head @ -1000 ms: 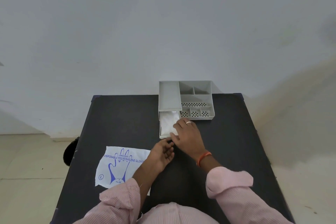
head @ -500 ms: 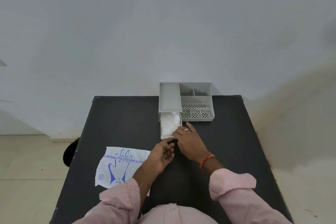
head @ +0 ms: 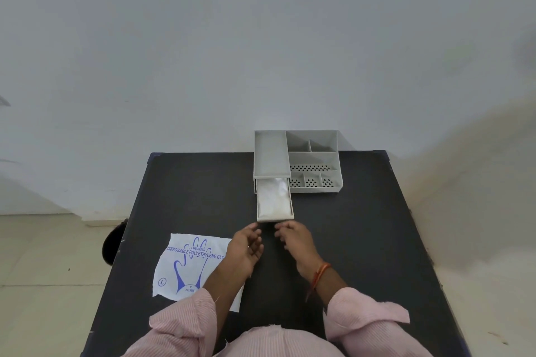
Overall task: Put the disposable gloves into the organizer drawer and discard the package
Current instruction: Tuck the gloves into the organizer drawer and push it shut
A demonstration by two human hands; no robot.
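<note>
We see a black tabletop (head: 188, 182) against a pale wall, with a grey organizer (head: 314, 159) at its far edge, right of the middle. The organizer has open compartments on its right side, some with perforated floors, and a flat covered section on its left. The drawer (head: 275, 218) sticks out from under that covered section toward the near edge and is open on top. The disposable gloves (head: 273, 197) lie inside it as a crumpled whitish mass filling the tray. The package (head: 185, 266) lies flat near the left edge, a white sheet printed with a blue hand outline and blue lettering. The left forearm covers its right part. Both hands are just in front of the drawer, side by side and apart from each other. On the left hand (head: 245, 249) the palm is turned inward and the fingers (head: 255, 233) are loosely curled and apart, gripping nothing. The right hand (head: 295, 243) is the same, fingers (head: 281, 233) loosely bent with nothing in them. The right fingertips are very close to the drawer front; we cannot tell if they touch it. There is an orange thread band (head: 319, 272) on the right wrist, and both arms have pink striped sleeves (head: 365, 316). A dark round object (head: 114, 243) sits on the floor beside the tabletop's left edge, partly hidden.
</note>
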